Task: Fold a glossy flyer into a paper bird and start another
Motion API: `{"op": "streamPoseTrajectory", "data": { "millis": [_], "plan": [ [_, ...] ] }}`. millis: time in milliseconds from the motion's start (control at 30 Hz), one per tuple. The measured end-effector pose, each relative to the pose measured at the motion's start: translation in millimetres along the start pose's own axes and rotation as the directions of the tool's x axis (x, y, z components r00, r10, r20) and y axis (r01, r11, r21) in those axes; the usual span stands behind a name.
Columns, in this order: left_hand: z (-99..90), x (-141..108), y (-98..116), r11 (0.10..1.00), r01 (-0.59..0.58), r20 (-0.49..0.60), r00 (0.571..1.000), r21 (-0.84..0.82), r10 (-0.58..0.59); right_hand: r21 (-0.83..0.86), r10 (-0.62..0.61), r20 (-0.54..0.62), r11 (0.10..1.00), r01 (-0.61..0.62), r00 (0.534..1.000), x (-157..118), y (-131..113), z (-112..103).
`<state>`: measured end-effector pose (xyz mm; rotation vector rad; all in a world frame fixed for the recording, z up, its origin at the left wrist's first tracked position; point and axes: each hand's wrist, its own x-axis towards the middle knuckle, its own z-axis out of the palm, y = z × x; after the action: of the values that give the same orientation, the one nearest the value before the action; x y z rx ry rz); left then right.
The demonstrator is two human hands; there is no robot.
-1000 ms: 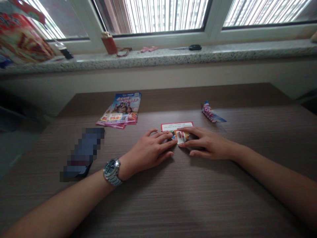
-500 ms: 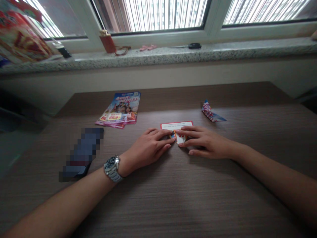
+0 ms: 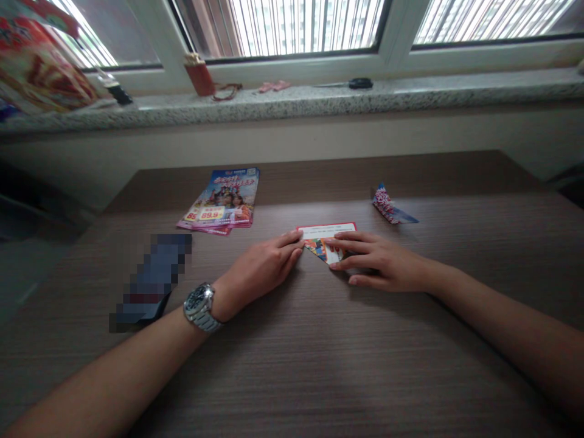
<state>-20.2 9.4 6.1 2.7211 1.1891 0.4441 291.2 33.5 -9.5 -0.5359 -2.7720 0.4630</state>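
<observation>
"Folded leaflet [image 3: 329, 230]: where do we have it?"

"Flat on the table [image 3: 365, 353], between our hands, right of the flyer stack [image 3: 228, 198]."

"And our fingers?"

"Our left hand's [image 3: 262, 264] are close together at its left corner; whether they pinch, we can't tell. Our right hand's [image 3: 390, 263] are spread, tips over its right side."

So both bare hands [image 3: 267, 264] [image 3: 387, 261] are touching this small red-edged folded paper sheet [image 3: 326, 232] on the brown wood-grain surface [image 3: 292, 365].
</observation>
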Motion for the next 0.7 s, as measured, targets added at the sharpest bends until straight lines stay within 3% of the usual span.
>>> {"op": "streamPoseTrajectory", "data": {
  "millis": [267, 500, 700],
  "plan": [
    [0.6, 1.4, -1.5, 0.990, -0.025, -0.063, 0.997, 0.138, 0.034, -0.005, 0.001, -0.007, 1.000, -0.002, 1.000, 1.9, -3.5, -2.7],
    [-2.5, 1.6, 3.2, 0.990, -0.022, -0.106, 0.994, 0.137, 0.037, 0.010, -0.016, -0.009, 1.000, 0.016, 1.000, 2.0, -1.4, -1.4],
    [-6.0, 1.4, 9.8, 0.975, -0.196, 0.052, 0.980, 0.108, 0.191, -0.006, -0.029, -0.018, 1.000, 0.028, 0.999, 1.5, -0.9, -1.3]
  ]
}}
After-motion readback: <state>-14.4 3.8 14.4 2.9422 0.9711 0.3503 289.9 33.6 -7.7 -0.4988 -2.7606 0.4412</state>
